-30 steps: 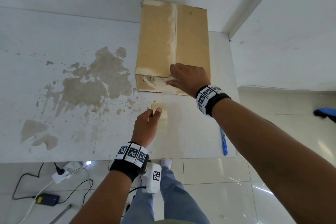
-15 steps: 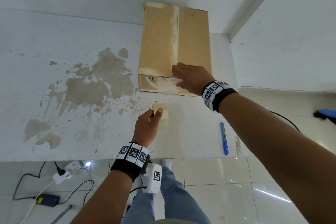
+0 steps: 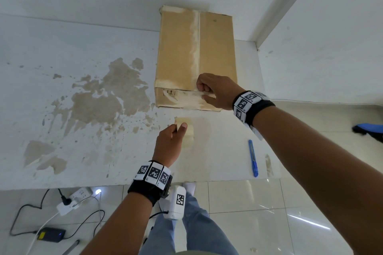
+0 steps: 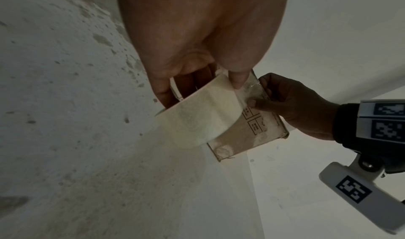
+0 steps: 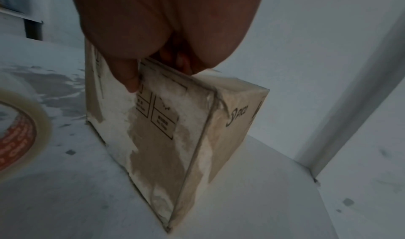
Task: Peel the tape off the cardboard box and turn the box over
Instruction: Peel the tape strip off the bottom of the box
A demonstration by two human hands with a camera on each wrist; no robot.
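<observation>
A brown cardboard box (image 3: 178, 47) lies flat at the back of the white table, with a pale tape strip (image 3: 194, 43) along its top seam and down its near face. My right hand (image 3: 209, 91) is at the near top edge where the seam ends. Its fingers are curled over the edge and its thumb lies on the taped front face (image 5: 157, 93), pinching the tape there. My left hand (image 3: 176, 130) grips a roll of clear tape (image 3: 188, 132) just in front of the box. The left wrist view shows the tape roll (image 4: 197, 121) with fingers through its core.
A blue box cutter (image 3: 253, 158) lies near the table's front edge, right of my left hand. Brown stains (image 3: 103, 97) cover the table's left part. A wall stands behind the box and another to the right. A power strip (image 3: 72, 201) and cables lie on the floor.
My right hand's fingers, laid flatter on the box's near edge before, have curled tight at the seam end. The left hand and the tape roll have stayed in place.
</observation>
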